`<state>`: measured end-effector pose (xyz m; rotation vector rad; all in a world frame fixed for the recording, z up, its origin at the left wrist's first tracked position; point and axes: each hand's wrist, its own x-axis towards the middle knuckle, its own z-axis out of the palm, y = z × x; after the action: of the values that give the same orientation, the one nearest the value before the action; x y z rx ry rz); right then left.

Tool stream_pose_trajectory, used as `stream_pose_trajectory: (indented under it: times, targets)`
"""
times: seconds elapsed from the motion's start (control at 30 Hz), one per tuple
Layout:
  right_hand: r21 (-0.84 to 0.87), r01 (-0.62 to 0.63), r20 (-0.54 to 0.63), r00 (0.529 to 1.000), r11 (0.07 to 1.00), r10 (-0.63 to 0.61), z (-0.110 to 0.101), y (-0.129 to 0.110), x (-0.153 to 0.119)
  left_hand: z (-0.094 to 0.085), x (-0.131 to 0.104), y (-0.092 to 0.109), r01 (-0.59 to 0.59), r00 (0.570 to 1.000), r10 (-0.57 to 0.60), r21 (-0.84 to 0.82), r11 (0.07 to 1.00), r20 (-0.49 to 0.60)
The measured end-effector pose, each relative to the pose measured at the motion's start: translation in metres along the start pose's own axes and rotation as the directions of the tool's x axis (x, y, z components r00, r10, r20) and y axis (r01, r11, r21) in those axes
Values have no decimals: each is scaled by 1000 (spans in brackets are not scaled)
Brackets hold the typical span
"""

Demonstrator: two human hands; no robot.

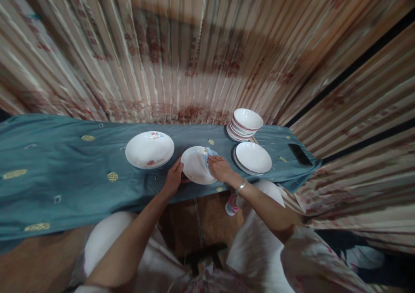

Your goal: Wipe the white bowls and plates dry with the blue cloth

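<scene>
A white plate [193, 167] is in front of me near the table's front edge. My left hand [174, 177] grips its left rim, fingers closed on the edge. On the plate's right side, my right hand [220, 168] presses a light blue cloth [210, 152] against the surface; its fingers are closed over the cloth. To the left lies a larger white plate [147, 150] with small floral prints. Just right of my right hand is a short stack of white plates [253, 158]. Behind that stack stands a pile of white bowls [248, 120] with red bands.
A teal patterned cloth [81, 167] covers the long, narrow table. A dark phone [300, 154] lies near the right end. Pleated curtains [181, 59] hang directly behind and at the right. A pink and white shoe [231, 205] shows below the front edge.
</scene>
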<state>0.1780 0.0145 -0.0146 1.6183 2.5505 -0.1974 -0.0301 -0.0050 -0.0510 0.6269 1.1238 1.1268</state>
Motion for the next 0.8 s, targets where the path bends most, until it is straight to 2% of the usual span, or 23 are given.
stream_pose_trajectory:
  times: [0.2,0.37,0.47,0.57,0.7,0.8]
  targets:
    - [100,51,-65,997,994,-45,15,-17,27,0,3,-2,16,1000,-16,1,1000,-13]
    - [145,239,-94,969,960,-227,28,-31,27,0,4,-4,13,1000,-13,-6,1000,-7]
    - [212,302,-111,952,929,-285,29,-36,15,0,3,-3,18,1000,-18,-7,1000,-2]
    - [294,310,-74,950,904,-302,23,-38,-5,1,1,-1,28,1000,-28,-14,1000,6]
    - [376,268,17,955,887,-296,11,-28,-35,1,0,0,15,1000,-15,-11,1000,18]
    - [365,255,52,955,895,-293,6,-16,-51,1,0,-1,21,1000,-21,14,1000,12]
